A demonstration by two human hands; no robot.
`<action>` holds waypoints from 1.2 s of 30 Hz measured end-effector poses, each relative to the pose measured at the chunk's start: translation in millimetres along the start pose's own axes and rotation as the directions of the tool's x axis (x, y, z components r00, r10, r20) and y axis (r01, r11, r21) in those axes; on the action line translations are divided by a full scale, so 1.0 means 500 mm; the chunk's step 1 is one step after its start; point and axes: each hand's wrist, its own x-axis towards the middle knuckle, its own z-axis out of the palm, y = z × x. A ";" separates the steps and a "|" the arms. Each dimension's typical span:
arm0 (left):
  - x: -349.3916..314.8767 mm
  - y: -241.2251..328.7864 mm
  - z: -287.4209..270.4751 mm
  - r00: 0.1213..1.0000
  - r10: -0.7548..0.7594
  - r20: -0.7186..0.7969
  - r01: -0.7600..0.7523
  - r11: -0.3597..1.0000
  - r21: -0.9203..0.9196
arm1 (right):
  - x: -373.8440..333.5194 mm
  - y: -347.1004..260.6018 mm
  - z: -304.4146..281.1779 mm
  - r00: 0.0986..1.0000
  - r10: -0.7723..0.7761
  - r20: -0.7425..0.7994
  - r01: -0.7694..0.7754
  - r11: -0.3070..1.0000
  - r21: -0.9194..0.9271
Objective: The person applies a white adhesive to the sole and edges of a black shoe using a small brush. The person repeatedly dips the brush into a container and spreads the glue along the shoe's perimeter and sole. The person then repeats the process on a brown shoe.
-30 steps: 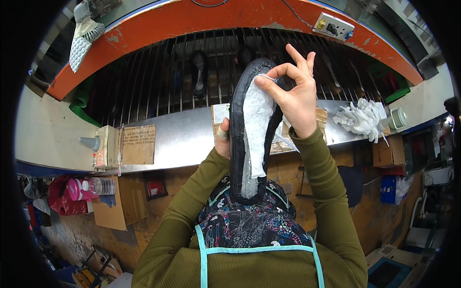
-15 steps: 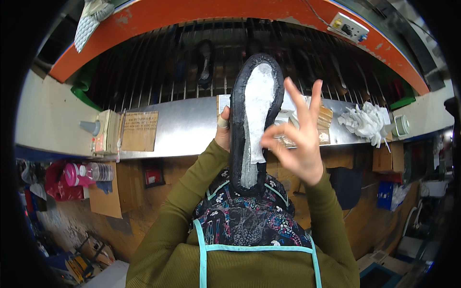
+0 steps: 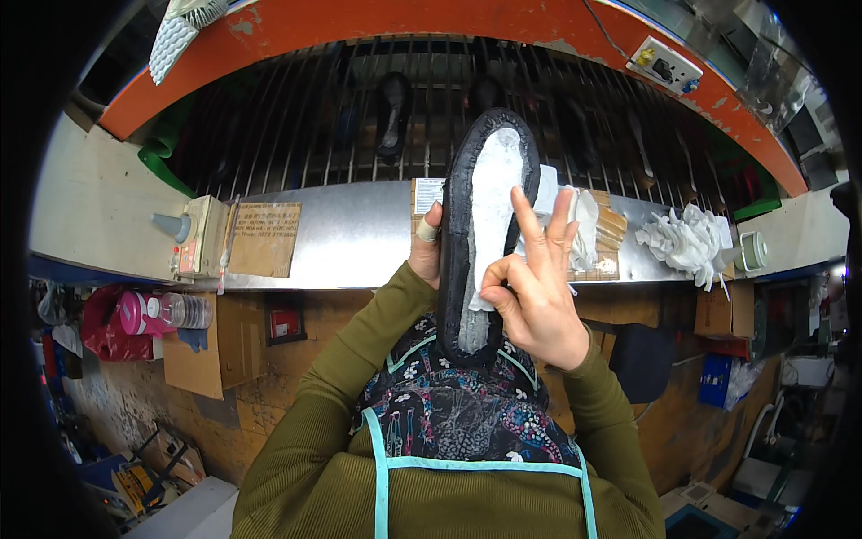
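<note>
A black shoe upper [image 3: 456, 225] is held sole side up in front of me, its toe pointing away and its edge gathered inward all round. Over its bottom lies a white sheet-like piece [image 3: 496, 193], with a grey strip showing at the heel end. My left hand [image 3: 426, 244] grips the shoe's left side, most of its fingers hidden beneath; a pale wrap circles one digit. At the lower end of the white piece, my right hand [image 3: 541, 301] pinches the edge between thumb and forefinger, other fingers raised.
Behind the metal ledge [image 3: 350, 225], dark shoes [image 3: 393, 117] rest on a rack of bars. Cardboard [image 3: 264, 240] and a pale block [image 3: 208, 235] sit left; crumpled white paper [image 3: 684, 241] and a cup [image 3: 752, 251] sit right. An orange beam [image 3: 359, 20] arches across the back.
My right hand has come down and left, from beside the shoe onto the lower end of the white piece. The shoe has shifted slightly right in view.
</note>
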 end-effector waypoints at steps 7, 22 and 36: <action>0.005 0.010 0.026 0.999 0.000 0.033 -0.001 1.000 0.027 | 0.002 0.007 0.009 0.999 0.017 0.038 -0.017 1.000 -0.005; 0.017 0.015 -0.049 1.000 -0.014 0.028 0.012 0.999 0.053 | -0.129 0.100 0.065 0.989 0.046 -0.140 -0.026 0.989 0.146; -0.048 0.056 -0.163 0.965 -0.136 -0.225 0.093 0.977 -0.189 | -0.258 0.364 0.258 0.678 0.642 -0.358 -0.729 0.529 -0.433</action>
